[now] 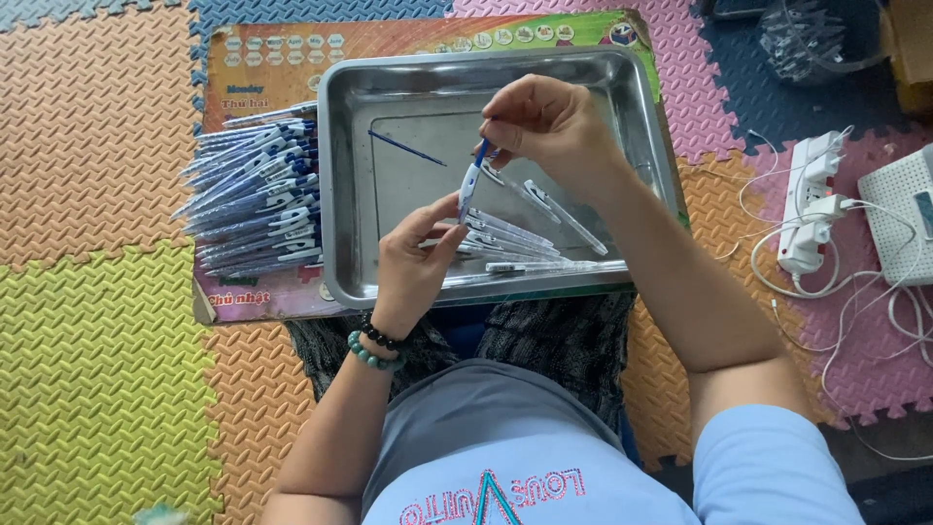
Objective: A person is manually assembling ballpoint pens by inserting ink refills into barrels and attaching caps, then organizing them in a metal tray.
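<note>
Left hand point(413, 261): fingers curled, thumb and forefinger pinched on the lower barrel of a white-and-blue ballpoint pen point(471, 180) held upright over the steel tray point(632, 107). Right hand point(544, 122): fingertips drawn close together, gripping the pen's blue top end. Pen sits between both hands, above the tray's middle. Tray contents: loose clear pen barrels point(525, 238) toward the near edge; one thin blue refill point(406, 148) lying apart at the far left. Beside the tray's left: stack of finished pens point(258, 194) on a printed mat point(282, 63).
</note>
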